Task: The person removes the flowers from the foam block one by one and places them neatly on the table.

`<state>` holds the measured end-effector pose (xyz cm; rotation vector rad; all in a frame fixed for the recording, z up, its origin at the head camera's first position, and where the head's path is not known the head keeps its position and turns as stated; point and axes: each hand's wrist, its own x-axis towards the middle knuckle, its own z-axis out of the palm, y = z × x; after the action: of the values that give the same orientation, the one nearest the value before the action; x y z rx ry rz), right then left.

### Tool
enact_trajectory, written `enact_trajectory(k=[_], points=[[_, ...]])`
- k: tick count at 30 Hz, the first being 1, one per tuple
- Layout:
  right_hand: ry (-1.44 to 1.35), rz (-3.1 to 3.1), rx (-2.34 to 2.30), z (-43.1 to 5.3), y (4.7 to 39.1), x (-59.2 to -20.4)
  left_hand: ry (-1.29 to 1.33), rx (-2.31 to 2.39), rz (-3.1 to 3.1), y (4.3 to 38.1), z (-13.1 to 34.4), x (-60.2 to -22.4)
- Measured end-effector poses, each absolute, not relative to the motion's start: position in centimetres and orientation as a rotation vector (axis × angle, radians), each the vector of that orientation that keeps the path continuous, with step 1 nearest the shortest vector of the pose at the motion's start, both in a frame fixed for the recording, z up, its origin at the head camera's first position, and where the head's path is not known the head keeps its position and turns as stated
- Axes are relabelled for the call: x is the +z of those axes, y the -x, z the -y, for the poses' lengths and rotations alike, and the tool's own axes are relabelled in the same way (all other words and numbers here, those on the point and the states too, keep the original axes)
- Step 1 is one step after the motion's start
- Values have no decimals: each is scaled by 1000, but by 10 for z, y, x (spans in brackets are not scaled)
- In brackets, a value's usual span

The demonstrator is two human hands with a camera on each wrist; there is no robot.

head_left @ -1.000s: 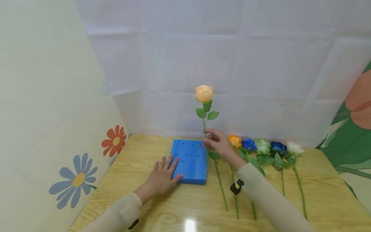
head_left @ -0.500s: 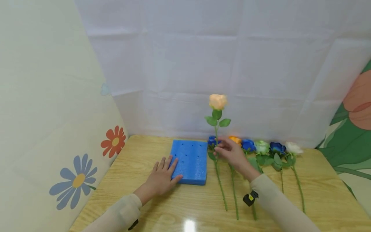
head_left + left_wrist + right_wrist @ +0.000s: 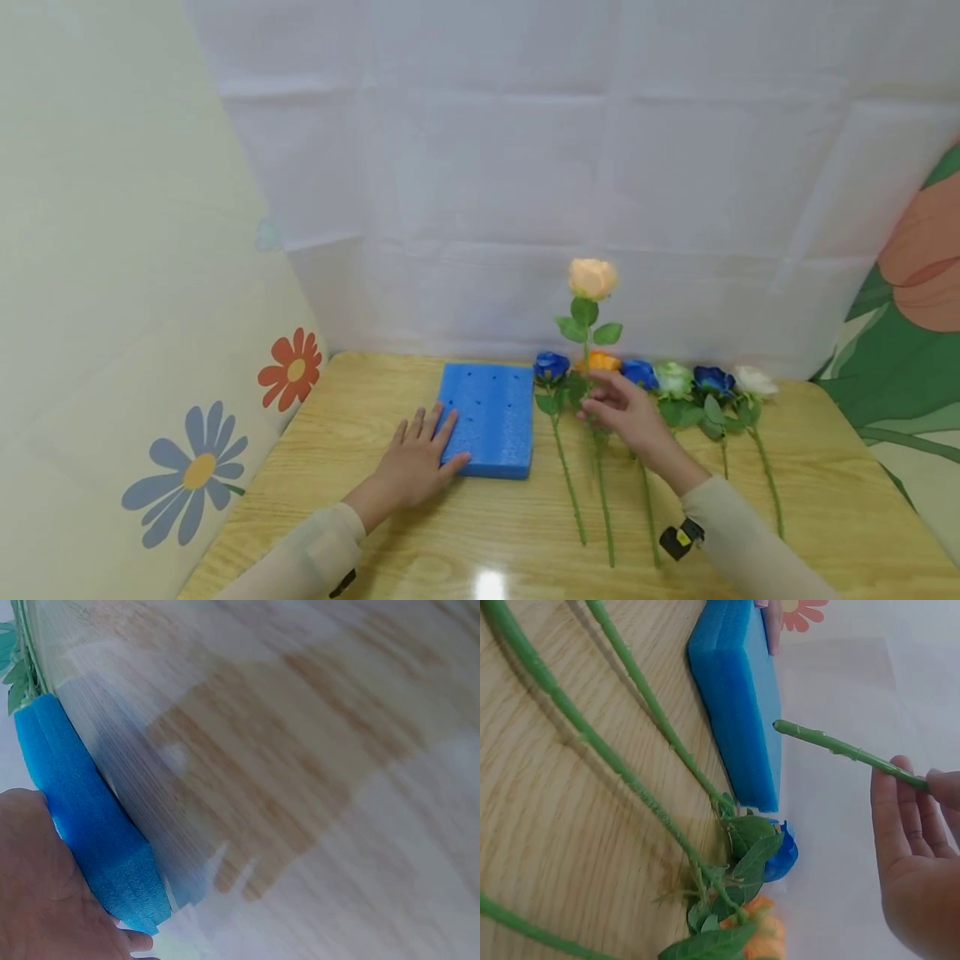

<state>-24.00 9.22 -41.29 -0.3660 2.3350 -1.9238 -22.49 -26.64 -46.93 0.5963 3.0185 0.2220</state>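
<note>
My right hand [image 3: 628, 417] pinches the green stem of a peach rose [image 3: 592, 279], which stands upright above the flowers on the table. In the right wrist view, the lower end of this stem [image 3: 840, 746] sticks out from the fingertips, apart from the foam. A blue foam block [image 3: 491, 433] with several small holes in its top lies flat on the table. With fingers spread, my left hand [image 3: 412, 468] rests on the block's left edge. The left wrist view shows that hand [image 3: 45, 877] against the side of the foam [image 3: 97, 817].
Right of the foam, several roses lie in a row: a blue rose [image 3: 551, 367], an orange rose [image 3: 600, 361], another blue, a pale green rose [image 3: 672, 379], a dark blue rose [image 3: 712, 382] and a white rose [image 3: 753, 381]. A white cloth [image 3: 480, 167] hangs behind the table.
My right hand has carried the peach rose rightward and lower, away from above the foam's back right corner. The left blue rose has come into view. My left hand stays on the foam.
</note>
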Motion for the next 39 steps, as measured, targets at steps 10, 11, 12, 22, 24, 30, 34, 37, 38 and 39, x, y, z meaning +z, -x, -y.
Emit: enact_trajectory(k=[10,11,12,22,24,30,34,37,38,39], points=[[370,-2281,-1962,-122,229,-417,-614,271,-3032,227,268,-474],[363,-2286,-1960,-125,228,-417,-614,270,-3035,228,268,-475],[356,-2287,-1959,-127,227,-417,-611,264,-3034,228,268,-476],[245,-2358,-1910,-142,217,-415,-595,229,-3009,227,266,-470],[238,-2353,-1919,-145,216,-415,-597,234,-3008,226,266,-469],[245,-2340,-1938,-155,210,-415,-601,240,-3012,226,266,-470],[255,-2342,-1937,-163,205,-414,-604,231,-3014,227,267,-471],[246,-2345,-1936,-169,203,-415,-606,230,-3016,227,267,-472],[239,-2345,-1934,-172,202,-415,-606,231,-3017,227,267,-473],[230,-2339,-1936,-174,202,-415,-607,233,-3019,227,267,-473]])
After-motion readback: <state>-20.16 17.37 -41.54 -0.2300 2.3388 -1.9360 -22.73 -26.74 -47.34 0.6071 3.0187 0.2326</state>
